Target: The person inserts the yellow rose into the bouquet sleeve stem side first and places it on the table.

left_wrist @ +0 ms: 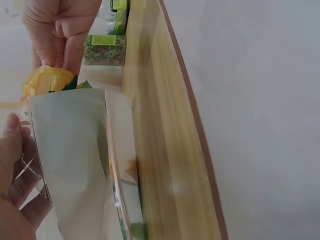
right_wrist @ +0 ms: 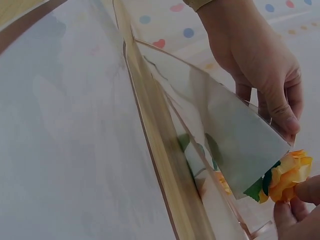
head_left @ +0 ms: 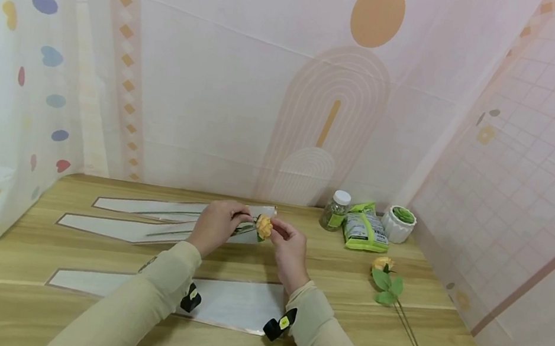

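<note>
My left hand (head_left: 216,225) pinches the mouth of a clear sleeve (left_wrist: 75,165), thumb on one face and fingers behind the film. My right hand (head_left: 288,246) grips the orange flower (head_left: 264,226) by its head, fingertips closed on the petals. The bloom sits right at the sleeve's mouth, its leaves just inside; I take the stem to lie inside, running away from the bloom toward my left.

Risks, as I judge them: my right fingers squeeze paper petals, so a hard grip could crush or tear them. The leaves could catch on the film edge and fold back if the flower shifts. The film is slick and thin; if my left pinch loosens, the mouth could collapse and the flower slip.

Count, taking the sleeve as landmark: one more sleeve lies just beyond it with a stem inside, another lies nearer me under my forearms, making three. Flowers I can see as blooms: two, the second (head_left: 383,265) lying loose to the right. Farther right stand one jar (head_left: 335,210), one green packet (head_left: 365,228), one white pot (head_left: 399,223).
</note>
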`<move>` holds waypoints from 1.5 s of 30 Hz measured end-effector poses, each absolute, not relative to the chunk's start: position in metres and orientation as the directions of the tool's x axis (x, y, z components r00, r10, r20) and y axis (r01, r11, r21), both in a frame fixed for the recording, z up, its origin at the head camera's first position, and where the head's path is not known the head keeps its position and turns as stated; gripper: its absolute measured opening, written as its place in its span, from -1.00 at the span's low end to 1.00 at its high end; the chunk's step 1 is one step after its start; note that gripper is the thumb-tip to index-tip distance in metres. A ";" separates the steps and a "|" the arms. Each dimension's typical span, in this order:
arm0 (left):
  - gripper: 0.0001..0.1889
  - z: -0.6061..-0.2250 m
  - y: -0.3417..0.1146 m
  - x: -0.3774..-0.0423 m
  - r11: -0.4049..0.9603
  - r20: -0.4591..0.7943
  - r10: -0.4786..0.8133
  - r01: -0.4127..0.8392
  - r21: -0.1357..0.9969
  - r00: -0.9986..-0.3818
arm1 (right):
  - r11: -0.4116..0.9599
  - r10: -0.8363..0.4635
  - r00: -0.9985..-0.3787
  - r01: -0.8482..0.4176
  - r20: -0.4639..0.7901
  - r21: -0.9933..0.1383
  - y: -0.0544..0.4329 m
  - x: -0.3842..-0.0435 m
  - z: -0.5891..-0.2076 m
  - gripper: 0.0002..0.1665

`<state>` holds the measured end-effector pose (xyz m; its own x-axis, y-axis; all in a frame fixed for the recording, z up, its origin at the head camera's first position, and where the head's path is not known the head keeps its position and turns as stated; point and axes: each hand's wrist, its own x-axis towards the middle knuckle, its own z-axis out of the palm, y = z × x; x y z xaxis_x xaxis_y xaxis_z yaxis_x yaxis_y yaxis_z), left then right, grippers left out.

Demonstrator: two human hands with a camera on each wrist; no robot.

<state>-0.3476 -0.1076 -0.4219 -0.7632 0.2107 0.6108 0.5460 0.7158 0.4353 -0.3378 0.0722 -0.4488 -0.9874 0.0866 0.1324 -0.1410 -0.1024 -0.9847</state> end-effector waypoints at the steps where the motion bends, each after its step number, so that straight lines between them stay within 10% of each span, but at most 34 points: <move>1: -0.89 -0.422 -0.108 -0.348 0.714 0.610 0.214 0.549 0.435 -0.763 | -0.091 0.086 -0.988 -0.137 0.129 -0.986 0.072 -0.338 -0.449 -0.69; 45: -0.95 -0.420 -0.096 -0.345 0.729 0.594 0.249 0.552 0.406 -0.765 | 0.053 -0.129 -0.967 -0.227 0.219 -0.972 0.064 -0.320 -0.436 -0.57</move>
<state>-0.3454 -0.0959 -0.4200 -0.7650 0.2491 0.5940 0.5521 0.7285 0.4055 -0.3197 0.0640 -0.4364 -0.9672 -0.1288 0.2187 -0.2270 0.0532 -0.9724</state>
